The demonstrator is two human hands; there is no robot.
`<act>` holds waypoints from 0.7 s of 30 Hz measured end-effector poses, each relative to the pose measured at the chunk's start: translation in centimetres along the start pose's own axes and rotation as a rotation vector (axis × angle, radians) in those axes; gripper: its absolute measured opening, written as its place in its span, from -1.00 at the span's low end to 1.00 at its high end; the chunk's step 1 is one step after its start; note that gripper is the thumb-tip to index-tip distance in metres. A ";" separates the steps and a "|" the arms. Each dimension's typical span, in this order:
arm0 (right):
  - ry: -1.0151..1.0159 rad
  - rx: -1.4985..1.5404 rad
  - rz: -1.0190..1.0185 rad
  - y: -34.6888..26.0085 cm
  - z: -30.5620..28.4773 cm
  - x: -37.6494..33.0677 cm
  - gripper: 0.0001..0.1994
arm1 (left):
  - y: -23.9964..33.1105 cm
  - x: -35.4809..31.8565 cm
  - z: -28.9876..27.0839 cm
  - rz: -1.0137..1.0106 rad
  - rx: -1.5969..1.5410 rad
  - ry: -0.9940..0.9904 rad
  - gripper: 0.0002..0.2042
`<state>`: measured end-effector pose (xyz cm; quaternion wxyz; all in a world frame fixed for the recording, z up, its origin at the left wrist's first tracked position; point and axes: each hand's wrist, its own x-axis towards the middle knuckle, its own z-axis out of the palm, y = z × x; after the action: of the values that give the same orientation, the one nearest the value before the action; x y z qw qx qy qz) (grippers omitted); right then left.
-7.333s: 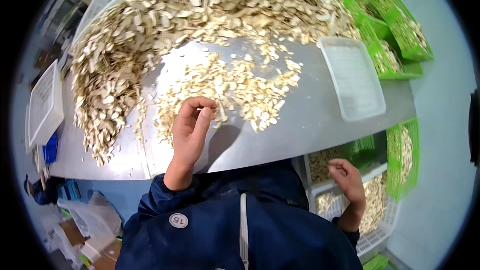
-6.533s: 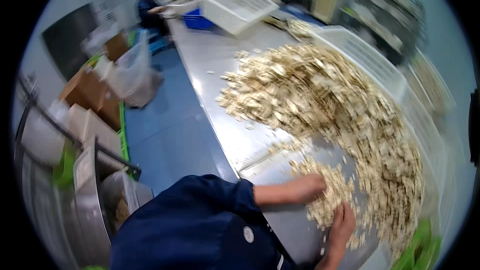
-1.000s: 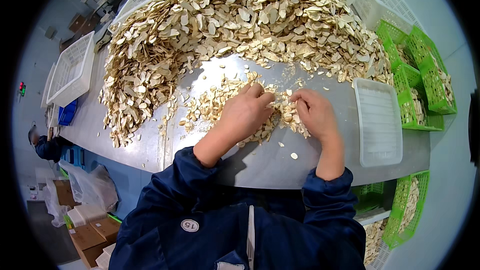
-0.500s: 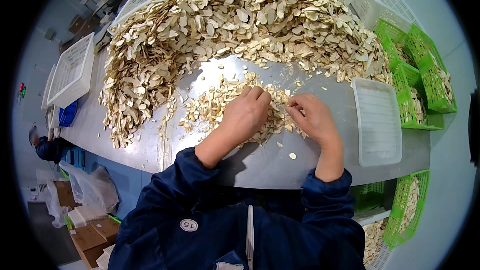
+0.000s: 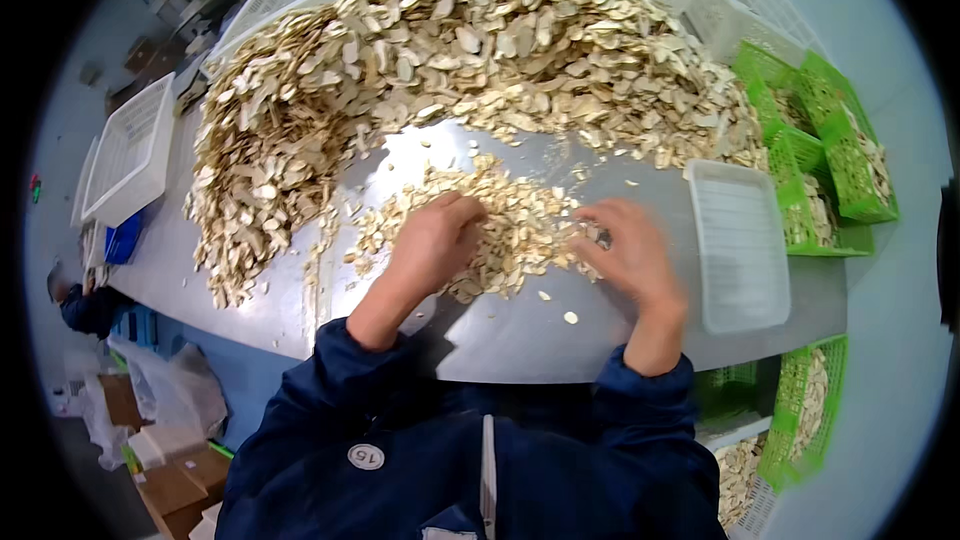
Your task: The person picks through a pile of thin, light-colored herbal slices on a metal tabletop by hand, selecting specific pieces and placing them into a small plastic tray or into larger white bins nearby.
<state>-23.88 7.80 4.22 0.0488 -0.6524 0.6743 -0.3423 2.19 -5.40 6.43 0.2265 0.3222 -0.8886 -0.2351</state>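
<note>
Head view is showing a person in a dark blue jacket (image 5: 420, 460) leaning over a steel table (image 5: 500, 335). The left hand (image 5: 432, 245) is lying palm down on the small pile of pale slices (image 5: 500, 230) in the middle of the table, fingers curled loosely over the slices; whether it is gripping any, I cannot tell. The right hand (image 5: 630, 255) is resting at the right edge of that small pile, fingers spread and half open, fingertips touching the slices, with nothing clearly held. A much bigger heap of slices (image 5: 450, 60) is arching behind the small pile, reaching round to its left. An empty white tray (image 5: 740, 245) is sitting just right of the small pile, near the right hand. Green baskets (image 5: 820, 150) holding more slices are standing beyond the tray. A white crate (image 5: 125, 155) is lying well left of the small pile.
</note>
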 end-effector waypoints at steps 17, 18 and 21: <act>-0.008 0.157 0.286 -2.3 1.6 -0.2 -0.79 | -3.6 -8.4 -5.0 -0.207 0.175 0.155 -0.53; -0.021 0.165 0.269 -2.2 1.7 -0.2 -0.79 | -4.2 -9.4 -5.4 -0.251 0.201 0.161 -0.51; 0.018 0.121 0.167 -2.5 2.5 -0.5 -0.81 | -5.2 -12.3 -5.9 -0.351 0.268 0.184 -0.46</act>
<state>-20.37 7.51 3.43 0.1105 -0.5865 0.7050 -0.3831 16.36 -2.15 5.04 0.2175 0.5190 -0.8178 -0.1205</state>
